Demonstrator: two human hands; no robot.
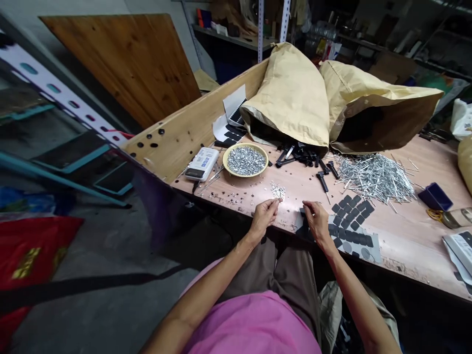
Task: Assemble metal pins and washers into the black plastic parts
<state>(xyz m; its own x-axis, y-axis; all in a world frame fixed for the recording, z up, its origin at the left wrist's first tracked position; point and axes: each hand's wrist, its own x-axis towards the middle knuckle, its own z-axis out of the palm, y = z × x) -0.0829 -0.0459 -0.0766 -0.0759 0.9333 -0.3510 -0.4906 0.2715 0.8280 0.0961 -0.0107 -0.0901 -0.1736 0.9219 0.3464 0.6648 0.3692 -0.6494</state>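
Observation:
My left hand (264,214) rests at the table's near edge, fingers pinched together beside a small heap of shiny metal bits (278,190). What it pinches is too small to make out. My right hand (315,219) is closed on a small black piece (302,211) at the edge of a sheet of black pads (352,221). A yellow bowl (245,161) full of small silver parts stands just beyond the hands. A pile of long metal pins (374,175) lies further right.
Two large tan paper sacks (295,93) lie open at the back of the wooden table (405,236). Black handled parts (306,156) spill from one. A white device (202,163) lies left of the bowl. A blue box (435,196) sits at the right.

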